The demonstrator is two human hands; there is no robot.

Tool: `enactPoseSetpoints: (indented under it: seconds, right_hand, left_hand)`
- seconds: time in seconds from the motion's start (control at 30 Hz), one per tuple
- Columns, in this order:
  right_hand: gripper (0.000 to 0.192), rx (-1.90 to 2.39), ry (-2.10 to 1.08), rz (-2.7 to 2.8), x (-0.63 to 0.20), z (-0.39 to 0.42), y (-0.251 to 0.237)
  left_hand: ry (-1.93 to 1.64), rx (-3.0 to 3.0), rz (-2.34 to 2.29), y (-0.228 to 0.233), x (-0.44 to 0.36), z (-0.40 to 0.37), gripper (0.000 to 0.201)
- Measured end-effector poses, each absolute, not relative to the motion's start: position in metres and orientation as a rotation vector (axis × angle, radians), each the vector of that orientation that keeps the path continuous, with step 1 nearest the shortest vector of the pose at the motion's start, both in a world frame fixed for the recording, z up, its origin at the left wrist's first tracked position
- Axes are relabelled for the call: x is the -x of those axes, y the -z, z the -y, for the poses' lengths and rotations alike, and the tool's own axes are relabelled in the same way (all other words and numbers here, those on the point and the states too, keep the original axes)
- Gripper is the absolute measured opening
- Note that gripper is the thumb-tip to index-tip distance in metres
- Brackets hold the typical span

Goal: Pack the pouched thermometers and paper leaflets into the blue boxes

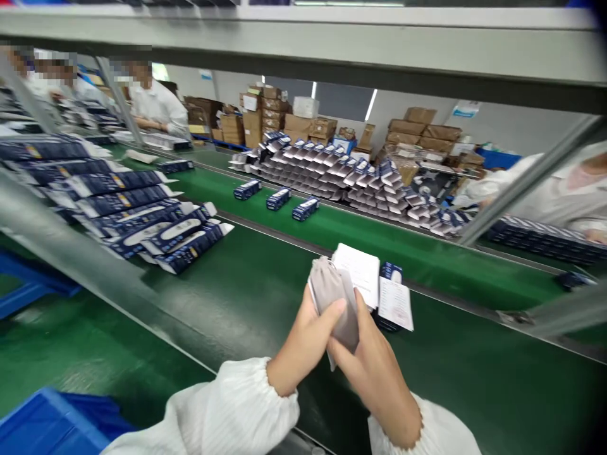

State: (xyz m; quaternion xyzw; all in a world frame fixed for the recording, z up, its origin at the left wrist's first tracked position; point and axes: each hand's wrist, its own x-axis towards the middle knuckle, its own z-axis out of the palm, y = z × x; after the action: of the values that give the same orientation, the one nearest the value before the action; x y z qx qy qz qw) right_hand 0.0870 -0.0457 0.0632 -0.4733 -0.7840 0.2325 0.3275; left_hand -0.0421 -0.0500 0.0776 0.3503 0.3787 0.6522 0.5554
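A grey drawstring pouch (327, 284) is held up over the green work surface, its gathered mouth pointing away from me. My left hand (308, 335) grips it from the left with the thumb across its front. On the other side, my right hand (374, 360) is closed around the pouch's lower right part. What the pouch contains is hidden. Just beyond it lie a stack of white printed leaflets (359, 268) and a white slip with a red stamp (396, 303). Under the slip, part of a dark blue box (391, 272) shows.
Open dark blue cartons (123, 196) are stacked at the left. Three small boxes (278, 198) sit on the green conveyor belt (222, 183), with a long pile of cartons (327, 167) behind. Metal posts and an overhead shelf frame the bench. Co-workers in white stand left and right.
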Motion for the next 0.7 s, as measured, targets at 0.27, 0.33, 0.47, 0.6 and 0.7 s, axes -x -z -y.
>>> enactPoseSetpoints:
  seconds: [0.27,0.33,0.47,0.6,0.7]
  right_hand:
    - [0.04,1.085,-0.815,2.277,-0.038,0.033,-0.08]
    - [0.025,1.14,-0.814,2.311,-0.025,0.023,-0.083]
    - [0.026,1.162,-0.873,2.253,-0.01,0.011,-0.082]
    - [0.033,1.132,-1.114,2.089,-0.014,0.007,-0.078]
    - [0.045,1.199,-1.242,2.006,-0.017,0.004,-0.067]
  left_hand:
    - [-1.529,-1.001,-0.847,-0.07,0.087,0.066,0.06]
    - [-1.518,-1.194,-1.048,-0.073,0.103,0.063,0.061]
    - [-1.061,-1.878,-1.954,-0.092,0.183,0.035,0.039]
    - [-0.948,-1.671,-2.552,-0.112,0.3,0.011,0.047]
    - [-0.763,-1.537,-2.74,-0.108,0.348,0.01,0.044]
